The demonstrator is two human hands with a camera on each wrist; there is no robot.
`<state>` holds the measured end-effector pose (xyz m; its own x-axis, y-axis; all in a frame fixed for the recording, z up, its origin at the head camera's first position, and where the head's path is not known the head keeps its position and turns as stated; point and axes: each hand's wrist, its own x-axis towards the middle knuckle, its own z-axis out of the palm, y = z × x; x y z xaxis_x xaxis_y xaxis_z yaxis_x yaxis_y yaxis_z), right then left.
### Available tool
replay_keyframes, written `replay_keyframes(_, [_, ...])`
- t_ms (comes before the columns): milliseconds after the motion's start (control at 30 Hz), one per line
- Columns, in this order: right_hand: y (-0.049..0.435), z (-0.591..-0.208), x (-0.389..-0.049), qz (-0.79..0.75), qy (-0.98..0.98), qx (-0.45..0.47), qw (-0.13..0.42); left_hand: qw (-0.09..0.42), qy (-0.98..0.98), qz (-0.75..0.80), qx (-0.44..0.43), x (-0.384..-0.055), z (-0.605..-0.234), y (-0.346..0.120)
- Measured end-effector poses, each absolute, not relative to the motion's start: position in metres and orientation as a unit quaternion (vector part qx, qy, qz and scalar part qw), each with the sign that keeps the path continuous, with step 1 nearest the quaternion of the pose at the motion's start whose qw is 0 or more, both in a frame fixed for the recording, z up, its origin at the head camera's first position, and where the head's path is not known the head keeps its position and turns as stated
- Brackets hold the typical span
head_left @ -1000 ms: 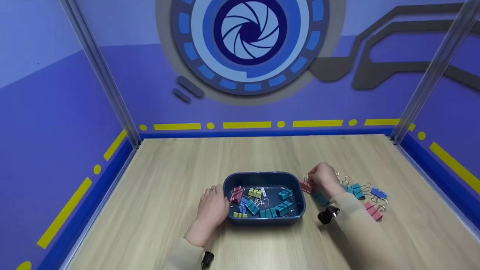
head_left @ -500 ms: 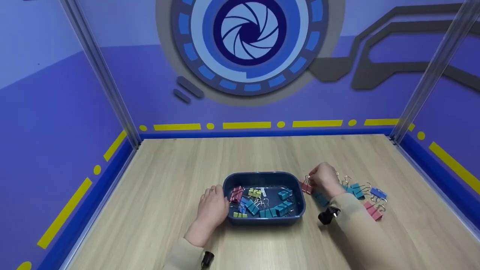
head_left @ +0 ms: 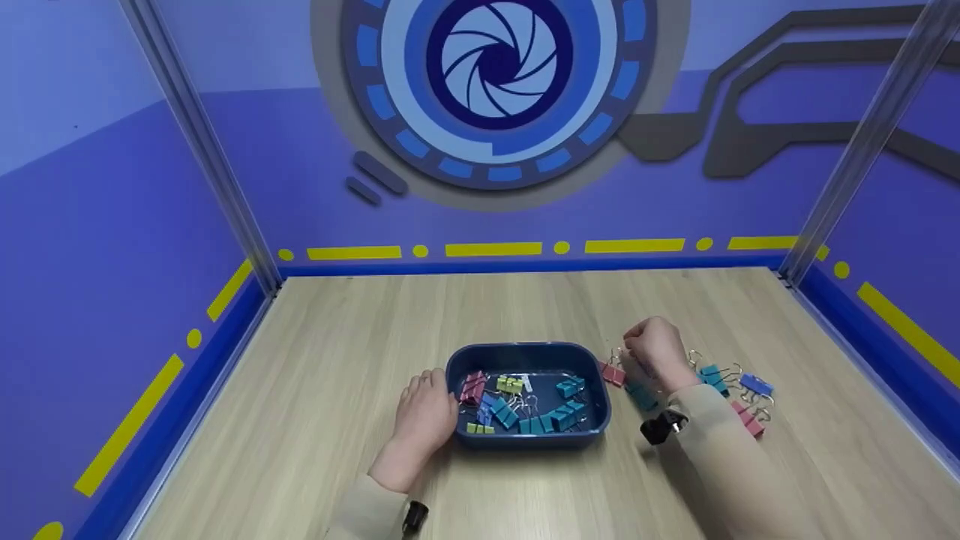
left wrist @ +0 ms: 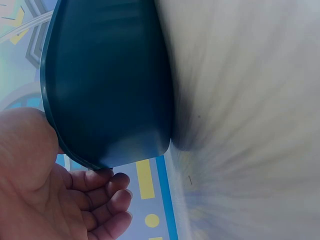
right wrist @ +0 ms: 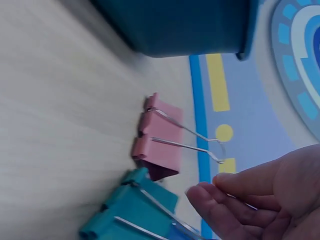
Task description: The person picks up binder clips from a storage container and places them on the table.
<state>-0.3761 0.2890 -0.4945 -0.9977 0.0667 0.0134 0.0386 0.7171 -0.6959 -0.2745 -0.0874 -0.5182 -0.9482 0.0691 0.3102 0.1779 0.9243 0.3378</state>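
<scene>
My left hand [head_left: 426, 409] holds the left end of a dark blue plastic box [head_left: 529, 442], with the thumb at the rim and curled fingers [left wrist: 112, 192] by the outer wall in the left wrist view. Inside the box lie binder clips in red, yellow, blue and teal. To its right, a pink-red binder clip [head_left: 613, 373] rests on the table, its wire handles raised. My right hand [head_left: 656, 349] hovers just beyond that clip, fingers loosely bent around nothing. In the right wrist view the fingertips [right wrist: 195, 192] are apart from the handles. A teal binder clip [right wrist: 135, 207] lies beside the pink one.
Right of the right hand lie another teal binder clip [head_left: 713, 379], a blue binder clip [head_left: 757, 385] and a second pink-red clip [head_left: 748, 420], partly behind the sleeve. Purple-blue panels [head_left: 480, 225] wall in the wooden table [head_left: 360, 322] at the back and sides.
My right hand has let go of the pink-red binder clip's handle and moved slightly up and to the right. The left hand and the box have stayed in place.
</scene>
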Motion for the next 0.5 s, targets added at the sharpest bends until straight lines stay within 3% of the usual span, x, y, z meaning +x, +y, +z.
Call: replay_keyframes(500, [0.274, -0.46, -0.37, 0.433, -0.901, 0.001, 0.01, 0.149, -0.969, -0.184, -0.067, -0.275, -0.518, -0.088])
